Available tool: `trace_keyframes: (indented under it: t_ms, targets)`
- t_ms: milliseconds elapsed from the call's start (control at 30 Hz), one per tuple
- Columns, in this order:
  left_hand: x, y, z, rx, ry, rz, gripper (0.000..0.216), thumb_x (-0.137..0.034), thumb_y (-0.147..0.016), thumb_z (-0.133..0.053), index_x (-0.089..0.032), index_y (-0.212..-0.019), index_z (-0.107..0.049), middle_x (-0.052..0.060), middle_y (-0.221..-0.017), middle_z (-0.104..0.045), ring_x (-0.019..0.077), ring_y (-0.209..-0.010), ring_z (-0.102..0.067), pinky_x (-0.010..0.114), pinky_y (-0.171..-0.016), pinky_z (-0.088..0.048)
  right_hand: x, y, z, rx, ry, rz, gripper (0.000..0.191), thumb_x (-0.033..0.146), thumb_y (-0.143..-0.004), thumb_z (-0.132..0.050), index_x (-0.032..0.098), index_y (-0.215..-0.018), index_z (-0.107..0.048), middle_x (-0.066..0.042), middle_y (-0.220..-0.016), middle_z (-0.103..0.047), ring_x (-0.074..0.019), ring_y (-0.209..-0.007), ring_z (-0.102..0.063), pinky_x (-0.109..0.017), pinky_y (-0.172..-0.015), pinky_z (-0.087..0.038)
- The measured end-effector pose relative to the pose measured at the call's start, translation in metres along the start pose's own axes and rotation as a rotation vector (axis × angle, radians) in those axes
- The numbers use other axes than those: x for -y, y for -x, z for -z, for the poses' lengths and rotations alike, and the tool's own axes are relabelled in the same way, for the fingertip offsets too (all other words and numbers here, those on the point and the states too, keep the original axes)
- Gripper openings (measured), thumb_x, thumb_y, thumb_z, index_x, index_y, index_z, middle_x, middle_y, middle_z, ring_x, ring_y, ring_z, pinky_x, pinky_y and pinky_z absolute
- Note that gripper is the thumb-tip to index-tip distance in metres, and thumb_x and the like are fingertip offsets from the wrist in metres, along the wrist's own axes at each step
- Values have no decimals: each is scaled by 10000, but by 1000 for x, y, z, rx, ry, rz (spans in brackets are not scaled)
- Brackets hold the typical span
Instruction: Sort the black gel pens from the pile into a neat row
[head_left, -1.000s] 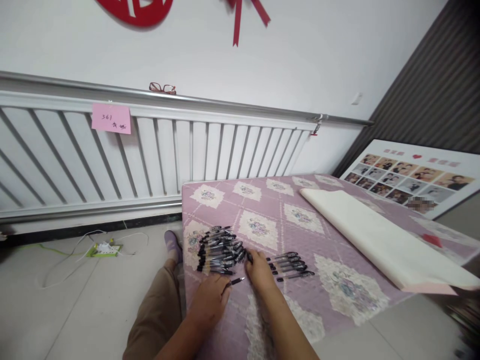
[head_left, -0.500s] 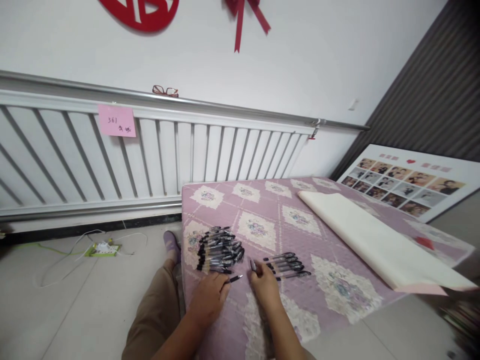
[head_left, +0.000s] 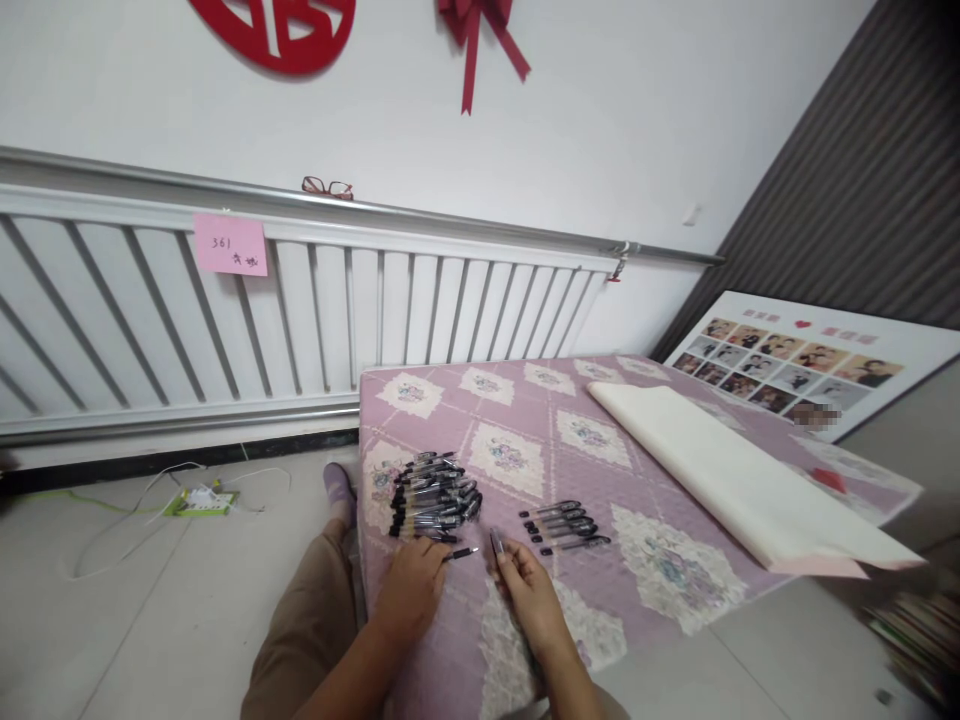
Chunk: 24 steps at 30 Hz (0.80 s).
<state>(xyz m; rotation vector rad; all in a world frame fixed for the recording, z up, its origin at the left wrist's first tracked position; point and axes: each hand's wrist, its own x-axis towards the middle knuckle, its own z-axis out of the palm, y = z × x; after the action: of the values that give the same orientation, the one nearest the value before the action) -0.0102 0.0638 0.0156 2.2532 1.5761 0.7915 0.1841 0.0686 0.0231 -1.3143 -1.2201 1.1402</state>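
My left hand [head_left: 411, 588] is closed round a black gel pen [head_left: 463, 552]. Its bare tip points right, and the rest of the pen is hidden by my fingers. Between the thumb and fingers of my right hand [head_left: 531, 592] is a small dark pen cap [head_left: 496, 542], held just right of that tip and apart from it. A pile of black pens [head_left: 431, 497] lies directly beyond my left hand. Several capped pens [head_left: 566, 527] rest in a loose row beyond and to the right of my right hand.
A purple floral cover [head_left: 555, 460] spreads under everything. Folded cream paper [head_left: 720, 470] lies on its right side, near a photo board [head_left: 780, 360]. Behind stands a white radiator [head_left: 420, 300] with glasses [head_left: 328, 188] on its pipe. A power strip [head_left: 202, 502] sits on the floor at left.
The whole view has shifted slightly. My right hand has turned a little, showing more of its fingers, with the cap still pinched. My left hand keeps its hold on the pen.
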Motion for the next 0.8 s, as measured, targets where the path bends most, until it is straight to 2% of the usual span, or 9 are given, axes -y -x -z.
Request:
trace_keyframes:
  t_ms: [100, 267, 433, 800]
  targets:
    - [-1, 1, -1, -31, -19, 11, 288, -150, -877, -445, -274, -1077, -611, 14, -1012, -614, 198, -979, -525, 385, -924, -351, -1, 0, 1, -13, -34, 7, 388, 485, -754, -612, 194, -1011, -598, 33, -610, -540, -121, -518, -457, -225, -486, -341]
    - [-1, 1, -2, -54, -39, 37, 291, -142, -875, -451, -287, -1071, -611, 7, -1014, -609, 199, -982, -525, 394, -936, -336, -4, 1, 4, -20, -59, -23, 314, 484, -741, -613, 205, -880, -583, 62, -562, -468, -109, -486, -411, -223, -482, -309]
    - [-1, 0, -1, -34, -46, 50, 273, -152, -877, -448, -282, -1045, -619, 12, -990, -610, 204, -969, -530, 391, -923, -340, -6, 2, 7, -49, -52, -52, 310, 491, -746, -594, 208, -874, -590, 60, -547, -473, -122, -491, -430, -230, -487, -315]
    - [-3, 0, 1, 13, -69, 25, 259, -166, -892, -449, -293, -1046, -615, 6, -1003, -609, 195, -978, -530, 381, -933, -324, 0, 3, 4, -21, 12, -29, 282, 451, -734, -611, 195, -848, -637, 61, -504, -472, -110, -455, -410, -220, -451, -295]
